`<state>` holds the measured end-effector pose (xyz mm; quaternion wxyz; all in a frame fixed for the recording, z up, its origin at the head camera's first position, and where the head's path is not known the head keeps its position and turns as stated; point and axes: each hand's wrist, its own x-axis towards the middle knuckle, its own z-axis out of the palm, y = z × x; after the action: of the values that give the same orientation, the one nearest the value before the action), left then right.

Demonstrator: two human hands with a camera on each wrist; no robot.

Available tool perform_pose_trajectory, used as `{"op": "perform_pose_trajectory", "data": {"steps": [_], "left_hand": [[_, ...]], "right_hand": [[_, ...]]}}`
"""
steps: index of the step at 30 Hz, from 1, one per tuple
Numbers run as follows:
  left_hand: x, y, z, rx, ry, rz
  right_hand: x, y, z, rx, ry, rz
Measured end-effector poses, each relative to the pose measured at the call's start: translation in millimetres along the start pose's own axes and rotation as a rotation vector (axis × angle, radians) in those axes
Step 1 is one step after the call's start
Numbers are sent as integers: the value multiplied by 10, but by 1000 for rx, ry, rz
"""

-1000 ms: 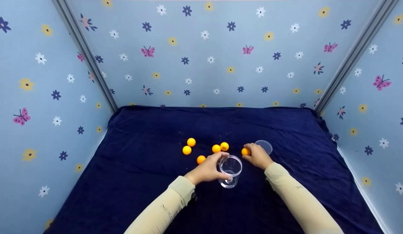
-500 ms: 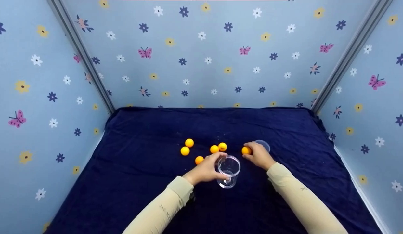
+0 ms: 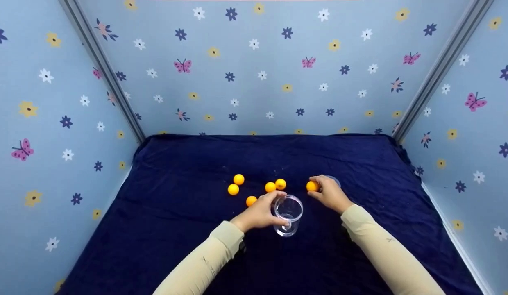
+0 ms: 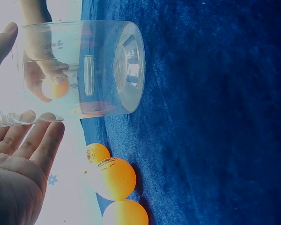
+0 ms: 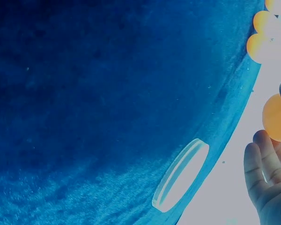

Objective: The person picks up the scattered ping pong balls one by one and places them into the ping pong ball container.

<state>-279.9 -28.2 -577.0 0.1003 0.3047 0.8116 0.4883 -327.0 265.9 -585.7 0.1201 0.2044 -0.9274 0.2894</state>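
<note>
Steadying the clear cup point(image 3: 288, 215) upright, the left hand point(image 3: 260, 213) wraps it; the right hand point(image 3: 329, 193), at its two o'clock, pinches an orange ball point(image 3: 311, 186), seemingly ready for dropping in.

Small dark print on a pale label on one orange ball point(image 4: 113, 177), seen in the left wrist view, too blurred to read. Faint marks on both sleeves, illegible. No other lettering, brand, number or sign.
</note>
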Motion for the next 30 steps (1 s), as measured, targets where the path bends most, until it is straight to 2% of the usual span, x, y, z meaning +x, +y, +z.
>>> {"op": "perform_pose_trajectory", "data": {"steps": [7,21,30], "left_hand": [[7,0,-8,-6,-3,6],[-12,2,-12,7,-8,-6],[-9,10,-12,8,-6,-5]], "right_hand": [[-5,-21,-34,-4,34,-15],[-81,-73,-73,116,57,11],[-132,-100,-109,128,91,8]]}}
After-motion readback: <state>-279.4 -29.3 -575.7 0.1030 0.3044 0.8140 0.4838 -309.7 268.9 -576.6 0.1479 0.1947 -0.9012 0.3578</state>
